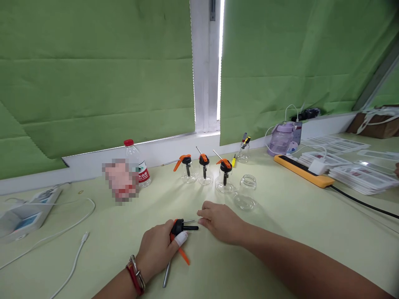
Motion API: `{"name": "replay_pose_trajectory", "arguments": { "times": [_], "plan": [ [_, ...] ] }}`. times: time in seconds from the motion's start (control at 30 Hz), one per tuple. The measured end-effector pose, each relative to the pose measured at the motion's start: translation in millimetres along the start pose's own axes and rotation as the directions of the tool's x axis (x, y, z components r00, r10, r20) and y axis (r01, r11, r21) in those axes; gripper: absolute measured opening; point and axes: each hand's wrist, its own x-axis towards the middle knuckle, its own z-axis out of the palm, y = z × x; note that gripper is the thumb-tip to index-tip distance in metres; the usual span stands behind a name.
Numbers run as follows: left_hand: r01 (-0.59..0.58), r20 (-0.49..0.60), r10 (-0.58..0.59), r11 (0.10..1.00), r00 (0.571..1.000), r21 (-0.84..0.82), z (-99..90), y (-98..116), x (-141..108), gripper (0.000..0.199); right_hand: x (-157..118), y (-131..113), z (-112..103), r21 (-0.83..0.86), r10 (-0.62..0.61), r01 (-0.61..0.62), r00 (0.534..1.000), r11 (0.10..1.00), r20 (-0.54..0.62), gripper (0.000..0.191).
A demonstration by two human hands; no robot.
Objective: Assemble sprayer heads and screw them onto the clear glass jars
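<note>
My left hand (158, 249), with a white wrap on its thumb, is closed round a black-and-orange trigger sprayer head (177, 227). Its black tube and a thin metal rod point right, while a metal spout slants down below the hand. Just past the tube's end is my right hand (222, 223), fingers half curled, with a gap between thumb and forefinger and nothing visible in them. Behind stand three glass jars fitted with similar heads: a left jar (188, 177), a middle jar (205, 179) and a right jar (224, 187). A lidless glass jar (245, 199) is nearest my right hand.
A red-capped water bottle (144, 176) stands beside a blurred pink item (121, 180). Screwdrivers (245, 142) stand in a jar near the window. On the right are an orange power strip (302, 171), a purple bottle (282, 139) and paper stacks (363, 178). White cables (75, 259) lie left.
</note>
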Motion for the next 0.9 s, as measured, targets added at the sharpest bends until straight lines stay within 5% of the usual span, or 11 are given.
{"name": "replay_pose_trajectory", "arguments": {
  "times": [0.23,0.47,0.6,0.73,0.9],
  "plan": [
    [-0.148,-0.054,0.142,0.98,0.988,-0.136,3.3,2,-1,0.028,-4,-9,9,0.385,0.018,-0.088,0.983,0.919,0.181,0.027],
    [-0.308,-0.035,0.309,0.919,0.95,-0.247,3.4,1,-5,0.021,0,-2,15,0.589,0.114,-0.26,0.955,0.765,0.274,0.023],
    [-0.467,0.008,0.484,0.849,0.875,-0.248,4.7,9,-11,0.021,0,2,16,0.738,0.034,-0.259,0.952,0.624,0.305,0.029],
    [-0.583,0.044,0.608,0.777,0.793,-0.238,6.0,18,-17,0.019,-1,-2,24,0.742,0.012,-0.274,0.941,0.611,0.338,0.017],
    [-0.628,0.078,0.647,0.757,0.758,-0.179,1.4,23,-19,0.013,1,-11,25,0.741,0.125,-0.284,0.956,0.608,0.264,0.011]
  ]
}}
